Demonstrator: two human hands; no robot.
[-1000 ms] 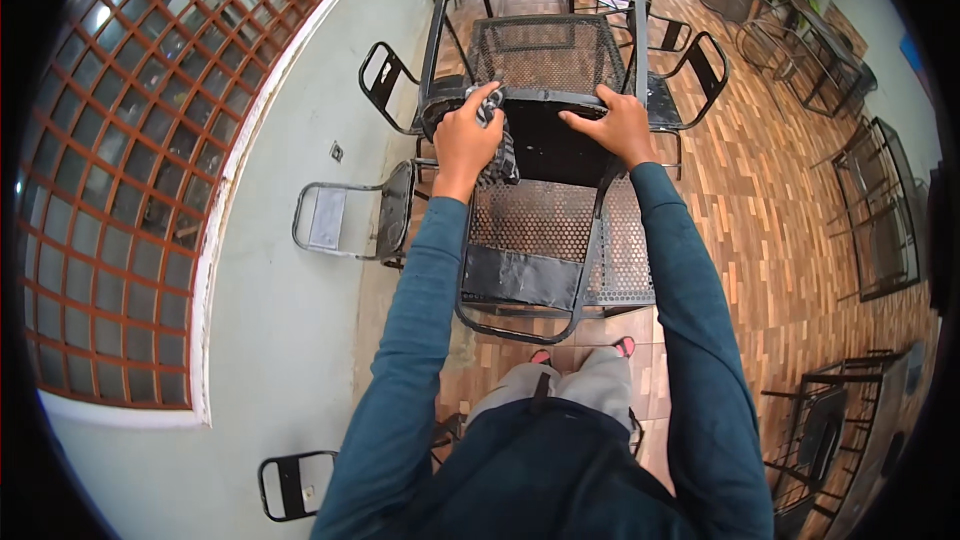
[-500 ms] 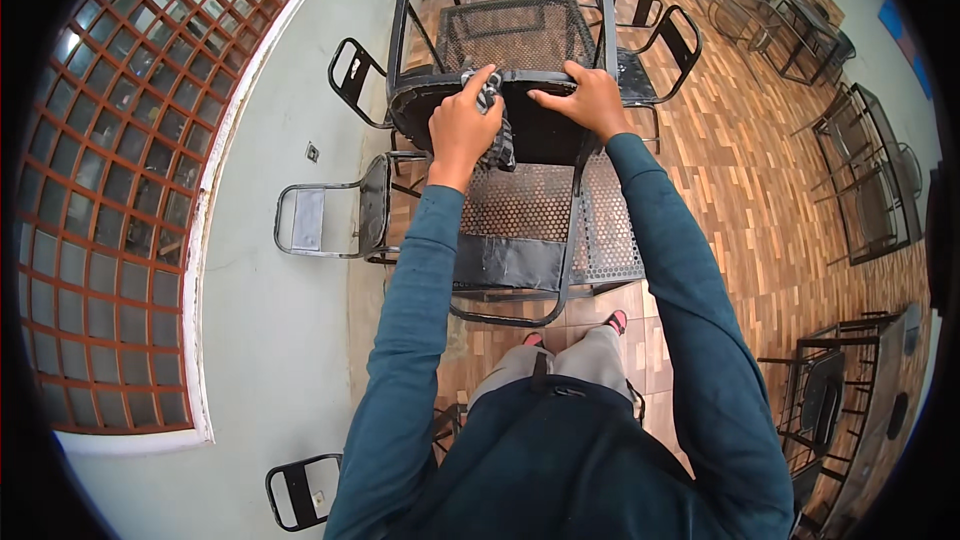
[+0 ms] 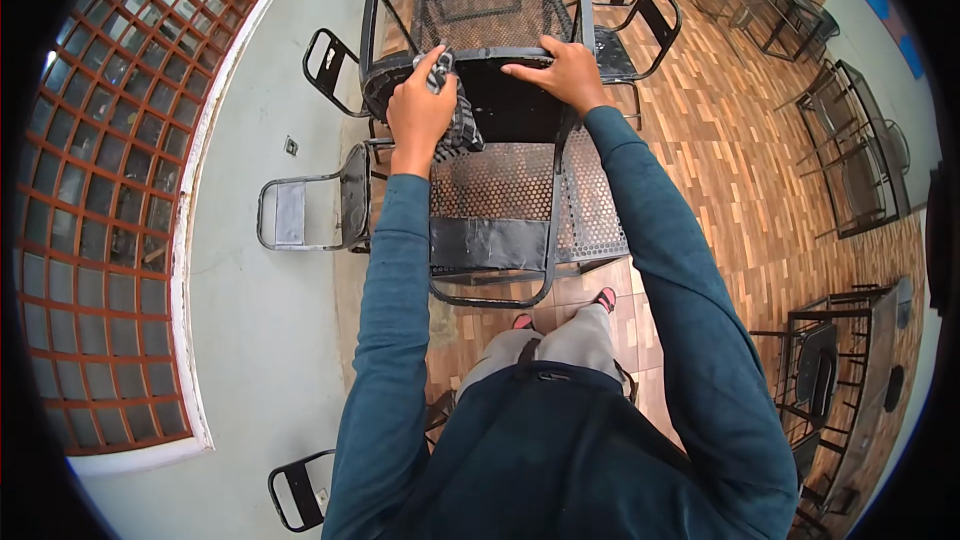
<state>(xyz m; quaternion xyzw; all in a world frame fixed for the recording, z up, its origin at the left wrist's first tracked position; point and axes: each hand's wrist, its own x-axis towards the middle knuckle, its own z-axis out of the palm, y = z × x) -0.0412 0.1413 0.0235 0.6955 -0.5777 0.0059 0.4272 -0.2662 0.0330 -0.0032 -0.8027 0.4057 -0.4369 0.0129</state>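
Note:
A black metal chair [image 3: 512, 105] is propped upturned on a perforated metal table [image 3: 592, 190], its legs pointing away and its backrest toward me. My left hand [image 3: 420, 115] pinches a black-and-grey checked cloth [image 3: 462, 130] over the far rim of the seat, left of its middle; the cloth's loose end hangs down across the dark seat panel. Farther right on the same rim, my right hand [image 3: 572, 78] grips the chair, thumb stretched along the near face and fingers hooked over the edge, where they are partly hidden.
Black metal chairs stand left [image 3: 350, 198] and right [image 3: 650, 30] of the table. Another perforated table [image 3: 490, 10] lies beyond. A wall with a red-brown lattice window [image 3: 110, 210] runs along the left. More tables and chairs line the right side over wood-patterned floor [image 3: 720, 140].
The whole view has shifted, so the chair and hands appear farther left and slightly higher. My left hand with the cloth has slid a little left along the rim; the right hand keeps its hold.

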